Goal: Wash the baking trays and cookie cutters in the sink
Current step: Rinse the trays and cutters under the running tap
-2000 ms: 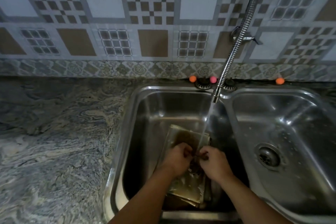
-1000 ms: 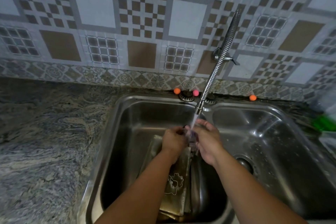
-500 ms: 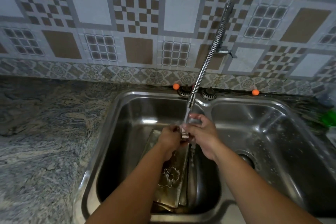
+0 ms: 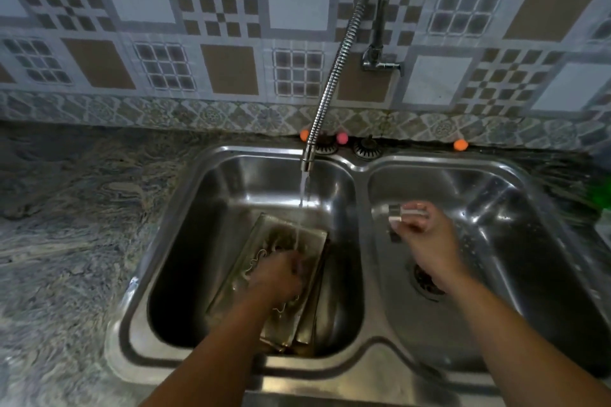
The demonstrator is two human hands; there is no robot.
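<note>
A stack of dull metal baking trays (image 4: 231,291) lies in the left sink basin (image 4: 185,241) under running water. Thin wire cookie cutters (image 4: 256,259) lie on the top tray. My left hand (image 4: 281,274) reaches down onto the tray among the cutters, fingers curled; whether it grips one is blurred. Over the right basin (image 4: 529,241), my right hand (image 4: 420,231) pinches a small metal cookie cutter (image 4: 393,212) in its fingertips.
A flexible spring faucet (image 4: 334,76) pours water into the left basin. The drain (image 4: 426,277) sits below my right wrist. Small orange and pink balls (image 4: 460,144) line the sink's back edge. Marbled stone counter (image 4: 66,241) spreads to the left. Something green (image 4: 600,192) is at far right.
Both hands held a cutter together under the stream. Now my right hand has carried it over the right basin, and my left hand has dropped onto the trays.
</note>
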